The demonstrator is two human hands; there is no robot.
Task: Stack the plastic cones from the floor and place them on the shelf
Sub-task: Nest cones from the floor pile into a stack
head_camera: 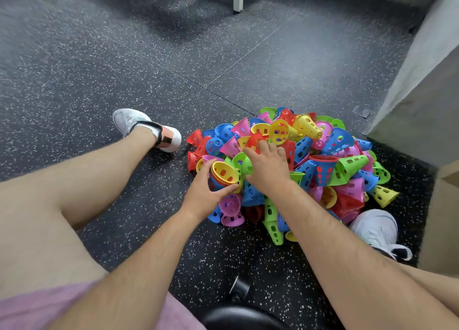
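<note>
Cones point(346, 167), perforated plastic, left grip point(202, 195) holding nested stack point(223, 174), right grip point(269, 167) holding green cone point(246, 166)

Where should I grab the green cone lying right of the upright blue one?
Best take the green cone by its narrow end, from the right: it lies on its side atop the pile, tip pointing right and clear, wide mouth against the blue cone.

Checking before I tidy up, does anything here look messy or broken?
No breakage shows. The cones lie in a jumbled heap on the floor, tipped every way; the left hand holds a small stack.
</note>
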